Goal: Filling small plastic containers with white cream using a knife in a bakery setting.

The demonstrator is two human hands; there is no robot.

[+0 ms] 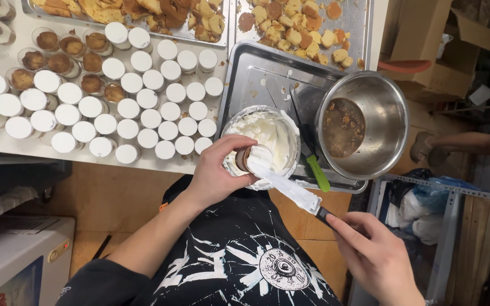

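White worktable (7, 144), orange tiled floor (114, 195), cardboard boxes (426, 51), metal shelving (446, 238)

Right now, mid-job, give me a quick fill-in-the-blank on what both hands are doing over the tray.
The left hand holds a small cup over the bowl of ____ cream.
The right hand grips a ____ coated in cream.
The steel bowl holds a ____ liquid.
A knife with a ____ handle lies on the tray.

Missing: white; spatula; brown; green

Dressed in a black top (239, 255) with white spiky print and a round emblem in the middle; dark sleeve (94, 286) pushed up on the left arm.
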